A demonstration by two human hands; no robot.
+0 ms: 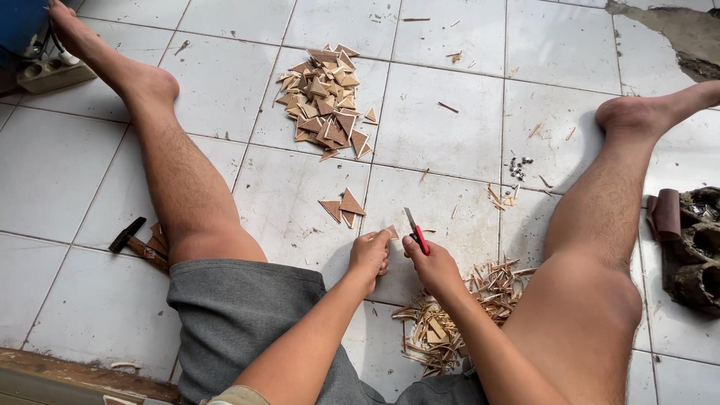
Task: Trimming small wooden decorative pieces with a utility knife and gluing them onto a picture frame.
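I sit on a white tiled floor with my legs spread. My left hand [369,255] pinches a small wooden triangle [391,232] against the tile. Just to the right of it, my right hand [429,262] grips a red-handled utility knife [417,231], its blade pointing up and away from me. A few cut wooden triangles [343,208] lie just beyond my hands. Farther off sits a large heap of the same triangles [324,101].
Wood shavings and offcuts [450,319] are piled by my right thigh. A hammer [136,244] lies left of my left leg. Small metal bits [518,167] and splinters dot the tiles. Dark clutter [690,244] sits at the right edge.
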